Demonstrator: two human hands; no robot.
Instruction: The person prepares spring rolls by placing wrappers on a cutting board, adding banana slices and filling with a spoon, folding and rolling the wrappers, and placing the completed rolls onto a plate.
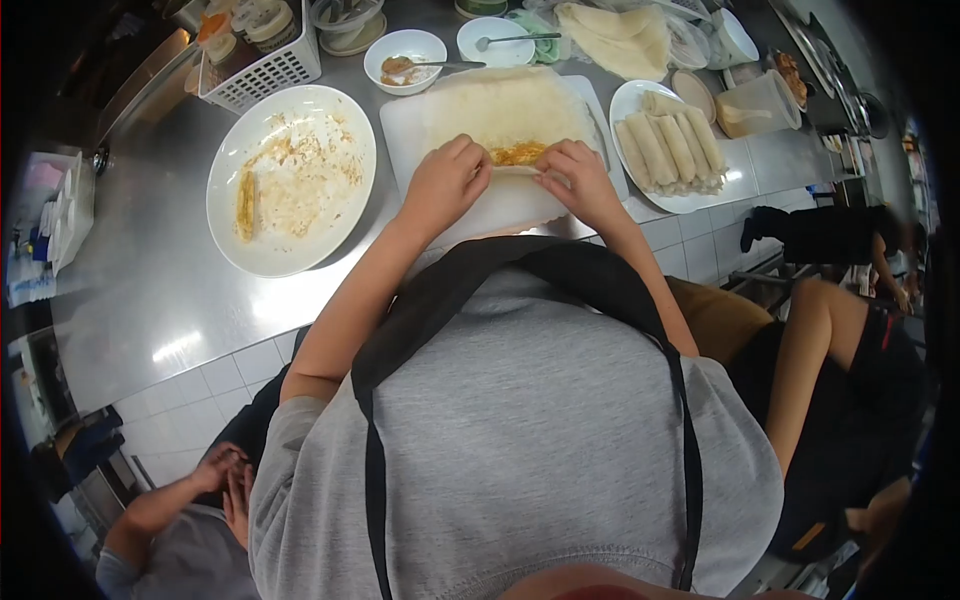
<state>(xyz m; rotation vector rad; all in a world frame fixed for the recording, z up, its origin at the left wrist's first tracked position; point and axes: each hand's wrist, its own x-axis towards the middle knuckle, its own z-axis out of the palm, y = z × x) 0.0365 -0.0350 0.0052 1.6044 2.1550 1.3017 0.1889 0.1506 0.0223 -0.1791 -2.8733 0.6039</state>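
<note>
A pale round wrapper (470,105) lies on a white cutting board (402,130), with a strip of orange-brown filling (518,153) across its near part. My left hand (447,182) pinches the wrapper's near edge at the filling's left end. At the right end, my right hand (580,182) has its fingers closed on the same edge, which is lifted against the filling. Left of the board, a large white plate (222,170) bears one yellowish strip and food residue. Several finished rolls (668,145) are stacked on a white plate (622,100) to the right.
Behind the board are a bowl (425,50) with a spoon and brown paste, and another bowl (495,52) with a spoon. More wrappers (620,40) lie at the back right, near a plastic tub (755,105). A basket (265,85) holds jars. People are on both sides.
</note>
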